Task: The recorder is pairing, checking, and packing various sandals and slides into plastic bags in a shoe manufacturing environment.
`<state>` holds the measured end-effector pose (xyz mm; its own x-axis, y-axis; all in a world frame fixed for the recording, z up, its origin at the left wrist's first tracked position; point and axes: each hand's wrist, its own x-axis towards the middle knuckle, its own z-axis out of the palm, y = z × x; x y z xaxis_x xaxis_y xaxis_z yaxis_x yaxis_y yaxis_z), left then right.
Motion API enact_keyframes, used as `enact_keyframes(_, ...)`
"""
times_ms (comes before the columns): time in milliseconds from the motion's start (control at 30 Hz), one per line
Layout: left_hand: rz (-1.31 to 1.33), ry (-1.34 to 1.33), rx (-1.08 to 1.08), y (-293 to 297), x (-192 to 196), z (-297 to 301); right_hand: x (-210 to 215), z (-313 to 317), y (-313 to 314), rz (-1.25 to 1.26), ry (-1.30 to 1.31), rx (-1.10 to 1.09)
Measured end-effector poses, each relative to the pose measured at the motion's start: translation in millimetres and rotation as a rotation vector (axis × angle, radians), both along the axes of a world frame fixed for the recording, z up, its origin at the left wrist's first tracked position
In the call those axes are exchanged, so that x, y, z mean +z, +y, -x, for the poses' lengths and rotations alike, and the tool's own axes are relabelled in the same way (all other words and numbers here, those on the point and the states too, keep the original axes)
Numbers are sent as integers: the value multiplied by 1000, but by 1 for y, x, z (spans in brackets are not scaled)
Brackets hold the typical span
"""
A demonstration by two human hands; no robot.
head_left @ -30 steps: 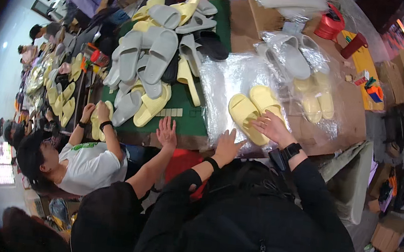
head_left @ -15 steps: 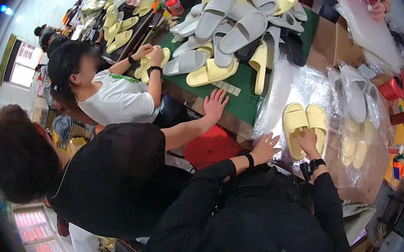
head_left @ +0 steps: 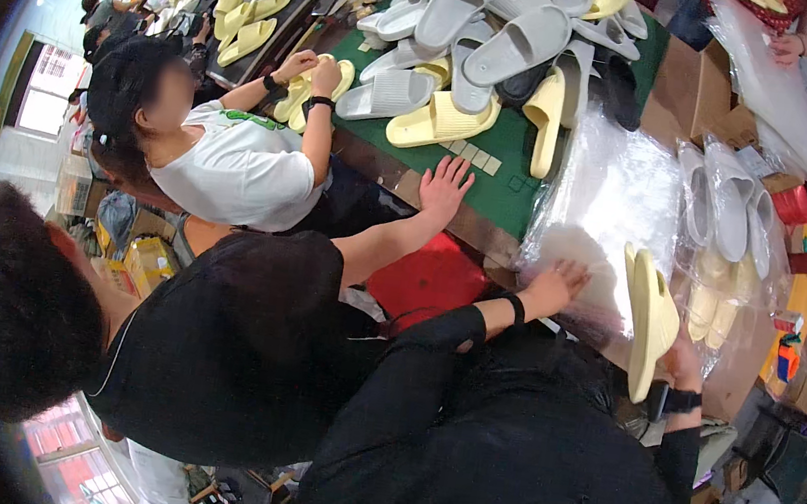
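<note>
Head view shows my right hand clasped around the near end of a pair of pale yellow slide sandals, held sole to sole and standing on edge; their long axis runs from the near right up toward the far left, with the toe ends pointing away from me. My left hand lies just left of the pair, fingers spread and released, palm down on a stack of clear plastic bags; it grips nothing that I can see. I judge the left hand the nearer one to the bags, and the sandals sit to its right, close but not touching it. The sandals look like moulded foam, matte, with a thick ribbed sole; the bags are thin, glossy and wrinkled. To the right, grey sandals already in bags lie on a cardboard surface. Farther off, a loose heap of grey and yellow sandals covers a green mat. A co-worker's hand rests flat on that mat, well left of mine.
</note>
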<state>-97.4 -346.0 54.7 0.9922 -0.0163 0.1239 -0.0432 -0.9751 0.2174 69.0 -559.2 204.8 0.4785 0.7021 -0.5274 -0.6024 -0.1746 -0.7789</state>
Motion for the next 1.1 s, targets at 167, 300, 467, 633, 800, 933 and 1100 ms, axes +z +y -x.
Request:
enact_keyframes(167, 64, -45, -45, 11, 17, -21, 4, -7, -30, 141, 89, 308)
enact_keyframes(300, 181, -127, 34, 22, 20, -28, 12, 6, -17, 101, 122, 437)
enact_keyframes(467, 162, -75, 169, 32, 13, -23, 2, 13, -2, 82, 142, 514)
enact_keyframes(633, 318, -187, 332, 26, 39, -30, -20, 13, 1, 79, 11, 546)
enact_keyframes(800, 346, -296, 361, 24, 52, -37, -13, 22, 2, 131, -195, 456)
enact_keyframes(933, 391, -236, 348, 17, 70, -41, 3, 31, 7, 308, -594, 345)
enact_keyframes(1100, 391, -269, 276, 0, 79, -49, -35, 31, 6, 358, -1094, 242)
